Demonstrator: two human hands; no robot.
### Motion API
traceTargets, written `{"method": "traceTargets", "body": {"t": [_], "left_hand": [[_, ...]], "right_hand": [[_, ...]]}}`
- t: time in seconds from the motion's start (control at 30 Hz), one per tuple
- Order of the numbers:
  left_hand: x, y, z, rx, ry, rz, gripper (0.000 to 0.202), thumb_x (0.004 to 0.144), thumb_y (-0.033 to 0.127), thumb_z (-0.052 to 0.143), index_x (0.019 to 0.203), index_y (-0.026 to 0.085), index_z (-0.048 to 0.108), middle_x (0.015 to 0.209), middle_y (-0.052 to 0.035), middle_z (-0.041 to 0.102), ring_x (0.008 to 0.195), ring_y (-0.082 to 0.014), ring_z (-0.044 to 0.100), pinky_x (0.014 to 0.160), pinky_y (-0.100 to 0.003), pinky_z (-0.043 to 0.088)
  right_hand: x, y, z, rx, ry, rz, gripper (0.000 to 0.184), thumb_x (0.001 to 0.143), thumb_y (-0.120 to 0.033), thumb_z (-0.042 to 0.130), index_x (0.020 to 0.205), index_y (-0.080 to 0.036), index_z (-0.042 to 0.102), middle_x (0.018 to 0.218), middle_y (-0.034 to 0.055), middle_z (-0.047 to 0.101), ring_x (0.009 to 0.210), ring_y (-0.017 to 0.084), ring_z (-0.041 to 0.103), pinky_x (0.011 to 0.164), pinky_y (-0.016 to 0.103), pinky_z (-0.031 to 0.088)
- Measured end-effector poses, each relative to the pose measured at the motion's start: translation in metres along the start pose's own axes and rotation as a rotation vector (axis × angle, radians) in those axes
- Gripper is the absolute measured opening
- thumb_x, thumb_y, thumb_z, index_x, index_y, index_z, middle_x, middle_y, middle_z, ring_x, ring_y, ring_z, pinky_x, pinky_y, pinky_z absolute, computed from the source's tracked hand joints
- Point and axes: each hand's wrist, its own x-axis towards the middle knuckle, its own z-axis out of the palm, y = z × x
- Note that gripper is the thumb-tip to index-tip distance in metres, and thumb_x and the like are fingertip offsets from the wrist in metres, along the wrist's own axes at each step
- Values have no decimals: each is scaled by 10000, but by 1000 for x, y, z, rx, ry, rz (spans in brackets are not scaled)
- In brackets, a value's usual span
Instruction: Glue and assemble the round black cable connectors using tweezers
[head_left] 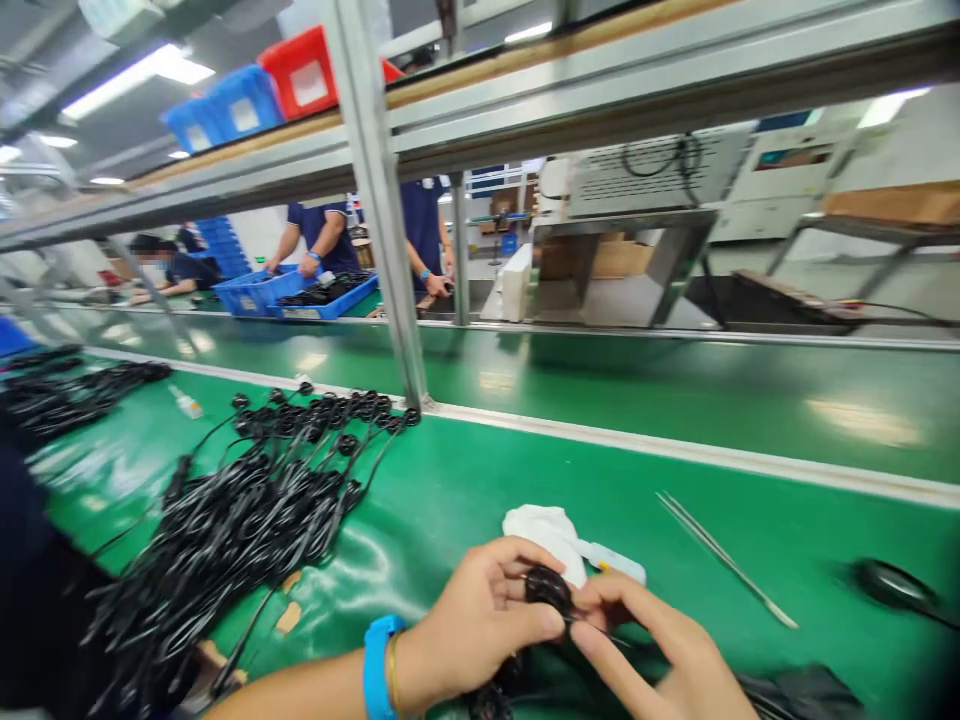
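My left hand (469, 620), with a blue wristband, is closed round a glossy black round cable end (546, 588), its thumb below and fingers above. From the right, my right hand (664, 645) pinches at the lower right edge of that piece, where a thin dark cable seems to leave it. The fingertips hide the exact spot. Just behind the hands lie a crumpled white cloth (536, 522) and a small translucent bottle (615, 562). More black cable parts (491, 700) show beneath my hands.
A heap of black cables with round ends (255, 510) covers the left of the green bench (465, 470). Thin metal tweezers (727, 560) and a black round cable end (892, 583) lie right. A metal post (379, 210) rises ahead; co-workers (319, 235) stand beyond.
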Motion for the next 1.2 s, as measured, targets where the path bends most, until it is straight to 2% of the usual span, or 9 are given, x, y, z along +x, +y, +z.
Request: {"method": "traceTargets", "body": {"t": [0.13,0.2,0.33,0.43,0.6,0.73,0.83,1.03,1.2], "left_hand": [[4,7,0,-8,-29,-3,354,764,257,803,1063,158,641,1000,-90,732,946,-211,701,800,-278,504],[4,8,-1,11,-47,-9,338,778,241,789,1067,158,635,1008,-91,732,955,-213,700,782,-273,496],[0,5,-3,43,-57,-34,363,778,259,789,1086,154,627,1027,-108,736,962,-221,693,783,-291,496],[0,2,-4,49,-46,-30,370,783,264,785,1100,157,627,1019,-108,738,965,-224,690,783,-296,501],[4,2,-3,33,-35,-12,356,771,242,793,1083,161,642,986,-86,733,923,-198,680,755,-271,503],[4,4,0,20,-37,-28,359,756,241,805,1067,148,651,987,-95,731,916,-203,689,741,-261,497],[4,5,0,20,-38,-34,359,761,238,802,1072,147,650,997,-97,729,918,-204,695,740,-260,495],[3,4,0,46,-22,-25,344,775,212,778,1083,156,633,991,-88,731,946,-210,692,761,-275,506],[4,4,-4,153,30,2,333,785,222,758,1083,164,623,1027,-87,737,981,-227,696,899,-336,500]], "right_hand": [[9,26,-36,-257,82,185,265,988,-478,501,949,-244,620,875,4,673,792,170,662,723,265,547],[6,52,-59,-579,171,358,389,956,-572,434,955,-237,631,914,38,674,805,209,658,673,322,530],[-4,92,-89,-723,160,490,428,907,-552,422,871,-193,652,876,124,662,784,296,637,549,368,460],[-4,92,-84,-661,64,437,370,911,-517,484,892,-196,668,873,102,669,808,276,648,640,378,513],[2,67,-46,-457,-144,242,322,940,-441,597,1195,-247,635,1090,47,674,1001,216,643,859,347,534],[7,66,-33,-357,-210,193,240,980,-403,543,1012,-223,698,933,50,678,892,222,646,796,346,532],[9,71,-34,-289,-210,223,278,981,-428,535,884,-216,686,862,47,668,826,218,639,755,330,518],[6,70,-41,-89,-143,407,294,958,-491,555,946,-216,660,747,10,681,637,183,638,579,269,494],[11,59,-51,89,33,525,547,912,-657,508,1017,-151,690,845,98,717,722,215,681,615,294,567]]}}
